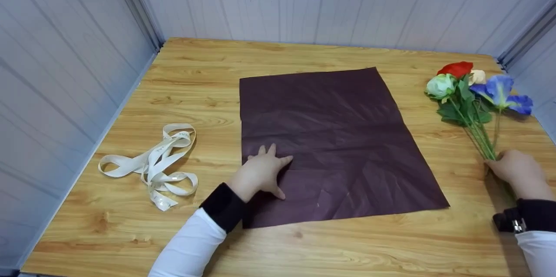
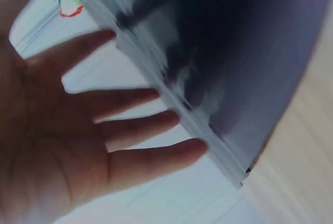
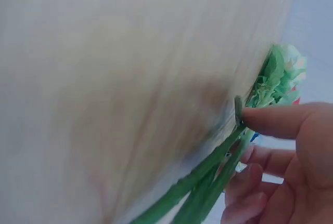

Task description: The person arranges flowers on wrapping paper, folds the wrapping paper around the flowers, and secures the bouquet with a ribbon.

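Observation:
A dark plum sheet of wrapping paper lies spread on the table with light creases. On its lower left part my left hand rests with the fingers spread; the left wrist view shows those fingertips along the sheet. At the right, my right hand grips the green stems of a bunch of artificial flowers. Its blooms are a red flower, a pale green one, a cream one and a blue one. In the right wrist view, thumb and curled fingers hold the stems.
A loosely tangled white ribbon with small print lies left of the paper. The wooden table is bounded by a panelled wall at the back and panels on both sides.

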Motion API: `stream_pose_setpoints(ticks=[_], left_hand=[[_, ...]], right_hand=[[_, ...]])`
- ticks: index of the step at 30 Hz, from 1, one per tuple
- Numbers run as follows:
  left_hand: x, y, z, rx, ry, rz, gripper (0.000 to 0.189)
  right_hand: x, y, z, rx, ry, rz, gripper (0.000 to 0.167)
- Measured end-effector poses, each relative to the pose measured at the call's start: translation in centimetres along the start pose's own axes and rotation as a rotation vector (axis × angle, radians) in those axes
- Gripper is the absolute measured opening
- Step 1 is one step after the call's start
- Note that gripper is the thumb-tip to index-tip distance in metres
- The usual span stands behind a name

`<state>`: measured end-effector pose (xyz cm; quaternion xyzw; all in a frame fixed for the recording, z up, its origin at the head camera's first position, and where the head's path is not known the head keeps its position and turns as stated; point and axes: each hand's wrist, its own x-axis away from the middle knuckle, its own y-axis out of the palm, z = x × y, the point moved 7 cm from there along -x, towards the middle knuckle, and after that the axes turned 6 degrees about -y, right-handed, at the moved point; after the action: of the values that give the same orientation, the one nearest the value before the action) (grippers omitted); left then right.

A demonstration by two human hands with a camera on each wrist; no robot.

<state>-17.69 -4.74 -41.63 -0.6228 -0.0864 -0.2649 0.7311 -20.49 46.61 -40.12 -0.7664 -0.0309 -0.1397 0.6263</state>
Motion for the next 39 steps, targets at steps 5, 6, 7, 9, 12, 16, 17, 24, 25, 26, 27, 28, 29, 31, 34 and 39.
stream_pose_setpoints(ticks=[5,6,7,9,12,16,17,24,25,26,27,28,29,31,34,39], left_hand=[[0.0,0.3,0.1,-0.009,-0.025,-0.032,0.098],[0.0,0.3,0.1,-0.011,-0.024,-0.033,0.098],[-0.1,0.3,0.1,-0.014,-0.024,-0.034,0.099],[-0.1,0.4,0.1,-0.011,-0.028,-0.036,0.099],[-0.2,0.5,0.0,-0.014,-0.034,-0.036,0.1],[-0.2,0.4,0.0,-0.03,-0.035,-0.03,0.1],[-0.2,0.4,-0.1,-0.035,-0.035,-0.029,0.1],[-0.1,0.5,-0.1,-0.052,-0.038,-0.032,0.1],[0.0,0.5,-0.1,-0.05,-0.04,-0.034,0.1],[0.0,0.6,-0.1,-0.046,-0.042,-0.036,0.1],[0.0,0.6,-0.2,-0.043,-0.047,-0.043,0.1],[0.0,0.7,-0.2,-0.04,-0.051,-0.049,0.101],[-0.1,0.7,-0.2,-0.039,-0.055,-0.054,0.101],[-0.1,0.7,-0.2,-0.04,-0.061,-0.066,0.101],[-0.3,0.7,-0.2,-0.053,-0.064,-0.079,0.102],[-0.7,0.8,0.2,-0.083,-0.05,-0.08,0.102]], right_hand=[[0.1,-0.4,-0.5,0.001,-0.025,0.087,0.034],[0.1,-0.5,-0.6,-0.005,-0.027,0.117,0.035],[0.1,-0.6,-0.7,-0.009,-0.029,0.14,0.036],[0.1,-0.8,-1.0,-0.015,-0.04,0.177,0.036],[0.0,-0.9,-1.4,-0.029,-0.053,0.183,0.04],[-0.1,-1.3,-2.0,-0.038,-0.067,0.214,0.039],[-0.1,-1.5,-2.2,-0.039,-0.071,0.232,0.038],[-0.5,-1.5,-2.1,-0.107,0.023,0.266,0.047],[-0.5,-1.4,-2.1,-0.111,0.03,0.269,0.047],[-0.5,-1.4,-2.1,-0.113,0.027,0.275,0.047],[-0.5,-1.4,-2.2,-0.116,0.018,0.284,0.046],[-0.5,-1.5,-2.2,-0.116,0.005,0.293,0.044],[-0.5,-1.5,-2.3,-0.115,-0.005,0.299,0.042],[-0.5,-1.5,-2.3,-0.111,-0.019,0.308,0.04],[-0.6,-1.4,-2.1,-0.102,-0.029,0.268,0.038],[-0.2,-0.6,-1.3,-0.071,-0.021,0.134,0.044]])
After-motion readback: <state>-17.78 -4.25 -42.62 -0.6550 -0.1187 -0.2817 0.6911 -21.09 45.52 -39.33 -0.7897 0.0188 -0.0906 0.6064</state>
